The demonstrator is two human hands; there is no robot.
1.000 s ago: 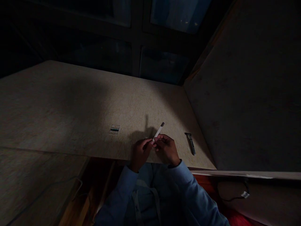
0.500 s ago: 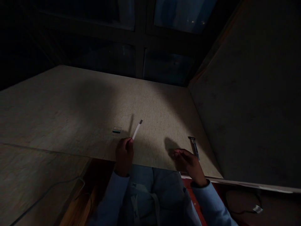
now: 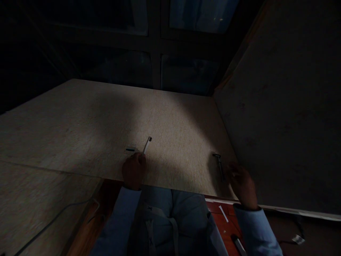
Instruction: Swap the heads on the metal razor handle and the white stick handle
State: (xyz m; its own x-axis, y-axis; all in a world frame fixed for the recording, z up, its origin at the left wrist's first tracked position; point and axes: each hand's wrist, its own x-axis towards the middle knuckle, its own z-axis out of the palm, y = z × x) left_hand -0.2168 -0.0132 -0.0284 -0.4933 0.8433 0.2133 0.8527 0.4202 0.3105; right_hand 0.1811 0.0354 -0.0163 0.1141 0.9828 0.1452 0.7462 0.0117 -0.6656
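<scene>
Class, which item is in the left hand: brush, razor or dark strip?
The pale-handled brush, gripped by the left hand; the razor and dark strip lie on the table.

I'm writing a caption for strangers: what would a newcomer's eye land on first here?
Probably the pale toothbrush, jutting from the left hand near the front of the dim table. Next, perhaps, the dark razor lying on the tabletop beside the right hand.
</scene>
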